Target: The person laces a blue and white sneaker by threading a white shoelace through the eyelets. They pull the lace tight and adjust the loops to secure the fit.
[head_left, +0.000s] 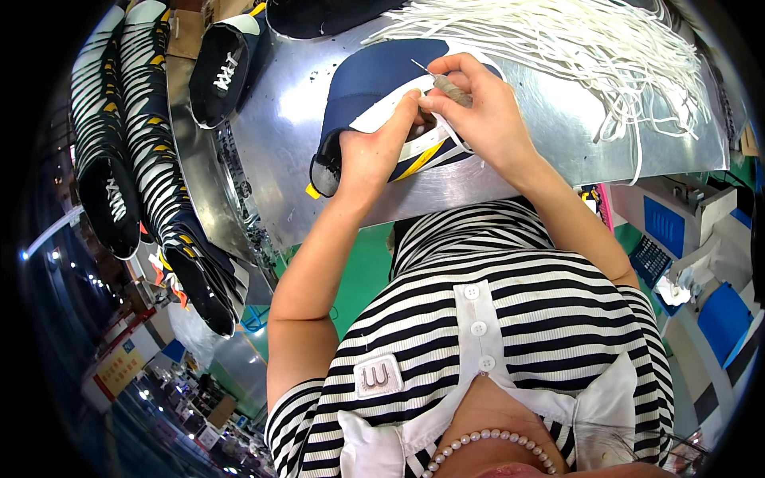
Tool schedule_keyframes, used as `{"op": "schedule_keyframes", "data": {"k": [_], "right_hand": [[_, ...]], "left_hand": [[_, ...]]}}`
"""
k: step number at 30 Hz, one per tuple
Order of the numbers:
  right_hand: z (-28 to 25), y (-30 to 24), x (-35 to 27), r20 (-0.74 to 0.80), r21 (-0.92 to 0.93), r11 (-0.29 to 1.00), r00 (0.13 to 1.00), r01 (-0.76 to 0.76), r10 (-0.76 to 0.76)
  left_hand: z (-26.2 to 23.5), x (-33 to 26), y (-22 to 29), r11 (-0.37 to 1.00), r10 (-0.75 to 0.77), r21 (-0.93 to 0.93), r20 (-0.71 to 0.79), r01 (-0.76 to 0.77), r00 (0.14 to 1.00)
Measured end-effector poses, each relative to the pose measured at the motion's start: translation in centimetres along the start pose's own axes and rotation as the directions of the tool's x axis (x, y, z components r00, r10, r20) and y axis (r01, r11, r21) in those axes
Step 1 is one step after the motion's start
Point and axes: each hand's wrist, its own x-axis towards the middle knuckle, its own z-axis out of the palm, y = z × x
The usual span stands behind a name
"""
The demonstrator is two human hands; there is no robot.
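A navy shoe upper (369, 77) with white and yellow parts lies on the metal table in front of me. My left hand (373, 153) is closed on its opening, the thumb on the white part and the other fingers partly hidden inside. In my right hand (496, 119) is a hook awl (453, 90), its wrapped handle pinched between thumb and fingers and its thin metal tip pointing up and left. The thumbs of both hands almost meet over the upper. A white lace (460, 140) hangs in a loop below my right fingers.
Loose white laces (550, 60) are heaped on the metal table (283, 159) at the far right. A laced shoe upper (221, 76) sits at the far left, beside long stacked rows of uppers (151, 119). Another dark upper (327, 16) lies at the far edge.
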Motion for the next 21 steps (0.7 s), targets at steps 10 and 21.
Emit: {"op": "schedule_keyframes", "data": {"k": [10, 21], "right_hand": [[-2.4, 0.3, -1.2, 0.064, -0.159, 0.951, 0.964, 0.265, -0.257], [-1.9, -1.9, 2.0, 0.351, -0.525, 0.792, 0.927, 0.313, -0.134]], "left_hand": [[-0.1, -0.6, -0.1, 0.995, 0.103, 0.019, 0.011, -0.103, 0.995], [0.4, -1.3, -1.4, 0.865, 0.437, 0.210, 0.129, -0.456, 0.890]]}}
